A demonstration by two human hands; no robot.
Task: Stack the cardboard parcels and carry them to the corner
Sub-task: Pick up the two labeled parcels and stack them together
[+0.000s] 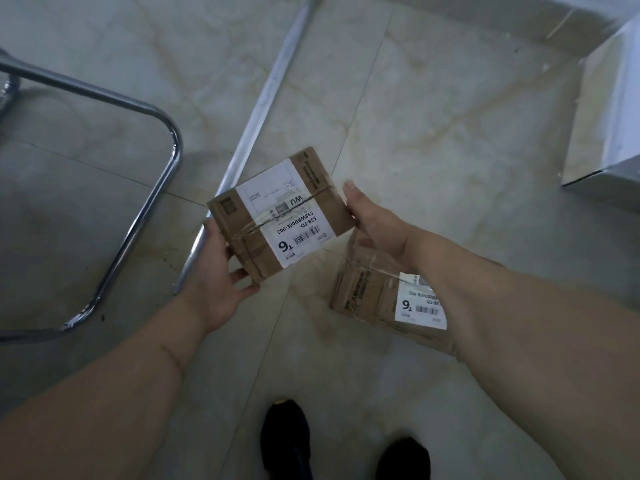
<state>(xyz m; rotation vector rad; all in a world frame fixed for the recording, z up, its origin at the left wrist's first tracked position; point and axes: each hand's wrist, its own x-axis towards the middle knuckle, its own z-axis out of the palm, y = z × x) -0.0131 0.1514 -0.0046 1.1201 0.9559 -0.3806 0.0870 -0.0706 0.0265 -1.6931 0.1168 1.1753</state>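
I hold a brown cardboard parcel (277, 211) with a white shipping label above the tiled floor, tilted. My left hand (216, 271) grips its near left corner from below. My right hand (377, 226) presses against its right edge. A second cardboard parcel (374, 292) with a similar label lies flat on the floor at the right, partly hidden under my right forearm.
A chrome chair base (152, 188) curves across the floor on the left. A metal table leg (259, 109) runs diagonally behind the held parcel. A white box-like unit (609, 133) stands at the right. My two black shoes (287, 438) are at the bottom.
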